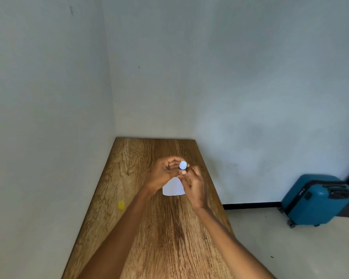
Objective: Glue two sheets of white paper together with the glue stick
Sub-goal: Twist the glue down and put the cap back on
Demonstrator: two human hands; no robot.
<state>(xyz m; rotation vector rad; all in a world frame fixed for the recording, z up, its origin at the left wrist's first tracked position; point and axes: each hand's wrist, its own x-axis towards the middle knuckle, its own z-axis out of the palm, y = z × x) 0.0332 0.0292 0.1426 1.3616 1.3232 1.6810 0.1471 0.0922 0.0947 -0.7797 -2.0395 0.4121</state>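
The glue stick [183,165] is held up above the wooden table [149,228], its round white end facing the camera. My left hand [163,174] curls its fingers around the stick's body. My right hand [195,188] pinches the stick from the lower right with thumb and fingertips. White paper [172,188] lies flat on the table under both hands; how many sheets lie there I cannot tell, since the hands cover most of it. A small yellow cap [121,205] lies on the table to the left.
The table stands in a corner, with a wall along its left side and another behind its far edge. A blue suitcase [314,200] stands on the floor to the right.
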